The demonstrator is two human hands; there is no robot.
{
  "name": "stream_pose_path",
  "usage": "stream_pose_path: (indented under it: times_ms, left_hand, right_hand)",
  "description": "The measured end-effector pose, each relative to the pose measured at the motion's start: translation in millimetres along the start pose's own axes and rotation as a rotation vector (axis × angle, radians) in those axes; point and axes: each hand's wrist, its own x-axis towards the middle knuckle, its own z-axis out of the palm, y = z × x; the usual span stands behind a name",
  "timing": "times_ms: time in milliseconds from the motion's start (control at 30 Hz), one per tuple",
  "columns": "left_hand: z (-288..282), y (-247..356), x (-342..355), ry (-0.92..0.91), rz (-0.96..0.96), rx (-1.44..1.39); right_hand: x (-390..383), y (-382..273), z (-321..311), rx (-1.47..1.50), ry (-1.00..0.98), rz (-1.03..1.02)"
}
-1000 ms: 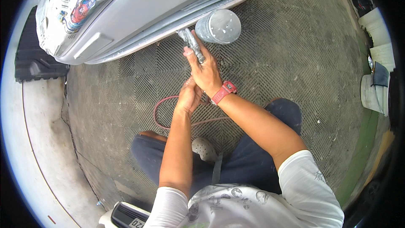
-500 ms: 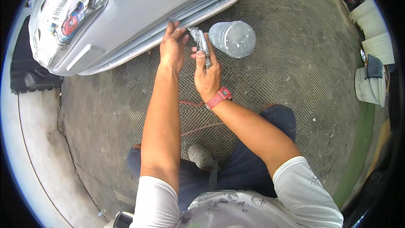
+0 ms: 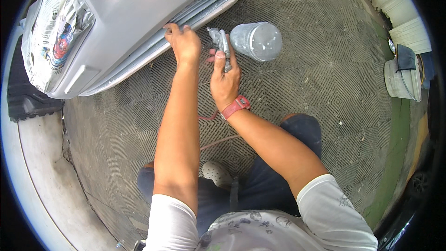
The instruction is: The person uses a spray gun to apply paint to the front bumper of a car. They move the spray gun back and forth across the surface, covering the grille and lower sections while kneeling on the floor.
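Observation:
Bent fingers of my left hand (image 3: 183, 42) grip the upper edge of the slatted grille (image 3: 211, 1) in a grey bumper (image 3: 118, 14). My right hand (image 3: 225, 74) is closed round a silver spray gun (image 3: 222, 42) just right of my left hand, below the bumper's lip. The gun has a large translucent cup (image 3: 255, 42), smeared grey inside, lying on its side to the right. Crumpled newspaper (image 3: 60, 42) covers the bumper's left end. A reddish hose (image 3: 211, 116) runs behind my wrists.
A black plastic piece (image 3: 28, 102) lies beside a pale ledge (image 3: 37, 158) at left. A whitish bucket (image 3: 399, 83) with a dark cloth (image 3: 405, 58) and pale panels (image 3: 411, 35) line the right. Dark patterned matting (image 3: 325, 79) covers the floor around my crossed legs.
My left hand has parted from my right, moving up and left onto the grille. The bumper appears lower and further left in the view. The gun stays in my right hand.

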Motion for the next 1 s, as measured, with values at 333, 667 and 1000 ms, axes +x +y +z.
stream_pose_path:
  times_ms: [333, 667, 1000]
  left_hand:
    - [-37.4, -4.8, -8.8, -0.427, 0.307, -0.049]
    - [-167.2, -107.1, -44.6, -0.911, -0.379, -0.208]
    - [-159.8, -154.9, -36.6, -0.992, -0.511, -0.415]
  right_hand:
    - [9.7, -9.6, -1.1, 0.110, 0.026, -0.080]
    - [-46.3, -4.0, 72.7, 0.056, -0.251, -0.212]
    - [-51.6, 7.1, 101.2, 0.078, -0.203, -0.081]
